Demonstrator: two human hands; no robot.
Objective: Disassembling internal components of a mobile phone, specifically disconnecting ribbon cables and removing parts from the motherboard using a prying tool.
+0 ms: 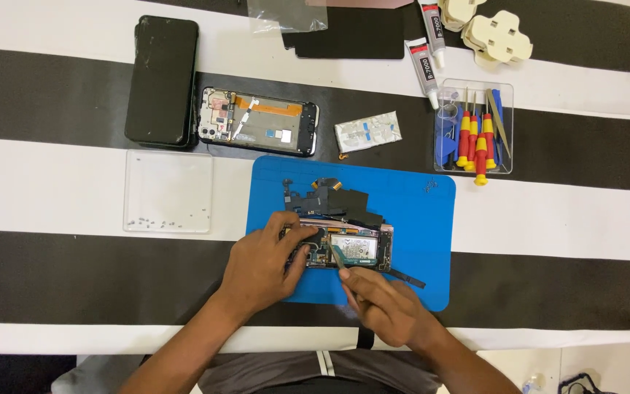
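While the left hand [260, 266] pins one end of an opened smartphone [340, 248] flat against a blue work mat [417, 219], the right hand [384, 303] closes its fingers around a thin prying tool [338, 257], whose tip rests on the exposed battery area just ahead of that grip. The phone lies at the middle of the mat, directly under both hands, with loose dark shields and a flex cable [329, 193] just beyond the fingers. Its stripped frame looks light and stiff but fragile inside, so the bare metal edges appear the safest places to hold, not the boards or ribbons. Farther from the hands sit a second opened phone [257, 122], a dark back cover [162, 80], a clear tray of screws [168, 191] and a box of screwdrivers [473, 128].
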